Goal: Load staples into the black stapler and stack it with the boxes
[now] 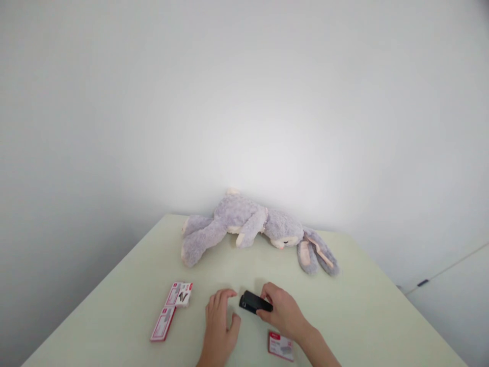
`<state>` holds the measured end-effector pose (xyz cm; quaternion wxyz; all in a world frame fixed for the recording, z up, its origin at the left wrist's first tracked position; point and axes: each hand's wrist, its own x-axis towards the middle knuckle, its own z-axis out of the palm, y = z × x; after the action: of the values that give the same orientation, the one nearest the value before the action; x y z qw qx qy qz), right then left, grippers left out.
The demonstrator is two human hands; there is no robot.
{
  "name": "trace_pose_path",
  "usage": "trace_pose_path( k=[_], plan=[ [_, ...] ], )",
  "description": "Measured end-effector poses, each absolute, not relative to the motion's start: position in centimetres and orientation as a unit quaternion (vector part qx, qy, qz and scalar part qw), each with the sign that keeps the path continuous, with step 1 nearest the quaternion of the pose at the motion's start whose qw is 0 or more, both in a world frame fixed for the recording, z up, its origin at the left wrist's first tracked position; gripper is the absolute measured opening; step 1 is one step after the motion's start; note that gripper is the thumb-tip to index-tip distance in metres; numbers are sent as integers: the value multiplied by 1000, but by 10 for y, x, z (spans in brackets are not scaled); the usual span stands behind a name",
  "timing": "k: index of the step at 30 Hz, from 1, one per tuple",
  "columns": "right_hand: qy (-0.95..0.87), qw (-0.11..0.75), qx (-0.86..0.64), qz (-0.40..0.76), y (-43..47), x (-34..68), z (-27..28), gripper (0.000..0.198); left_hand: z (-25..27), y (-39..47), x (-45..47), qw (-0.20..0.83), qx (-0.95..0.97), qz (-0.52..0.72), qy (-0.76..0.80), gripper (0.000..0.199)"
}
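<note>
A small black stapler is gripped at its right end between the thumb and fingers of my right hand, just over the table. My left hand is to the left of it with thumb and fingers apart, holding nothing; a small gap separates it from the stapler's left end. Below my right hand lies a red and white box with a picture on it. The stapler's right end is hidden by my right fingers.
Left of my hands lie two flat pink and white boxes and a smaller white box with a black picture. A grey plush rabbit lies on its side along the back of the pale green table, against the wall. A cable runs at right.
</note>
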<state>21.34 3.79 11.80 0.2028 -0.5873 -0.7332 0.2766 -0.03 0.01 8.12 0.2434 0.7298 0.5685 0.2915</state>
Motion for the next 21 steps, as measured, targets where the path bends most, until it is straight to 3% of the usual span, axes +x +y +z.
trace_pose_path(
  k=[3, 6, 8, 13, 21],
  plan=[
    [-705, 218, -615, 277, 44, 227, 108, 22, 76, -12, 43, 309, 814, 233, 434, 41],
    [-682, 233, -626, 298, 50, 249, 99, 35, 68, -16, 81, 351, 851, 177, 347, 34],
    [-668, 246, -628, 313, 47, 265, 96, 39, 67, -14, 81, 356, 851, 156, 354, 42],
    [-634, 283, -630, 347, 17, 274, 90, 52, 77, -4, 16, 326, 823, 132, 447, 83],
    [-585, 364, -574, 443, -25, 194, 54, 75, 79, -12, -5, 295, 781, 188, 517, 73]
  ],
)
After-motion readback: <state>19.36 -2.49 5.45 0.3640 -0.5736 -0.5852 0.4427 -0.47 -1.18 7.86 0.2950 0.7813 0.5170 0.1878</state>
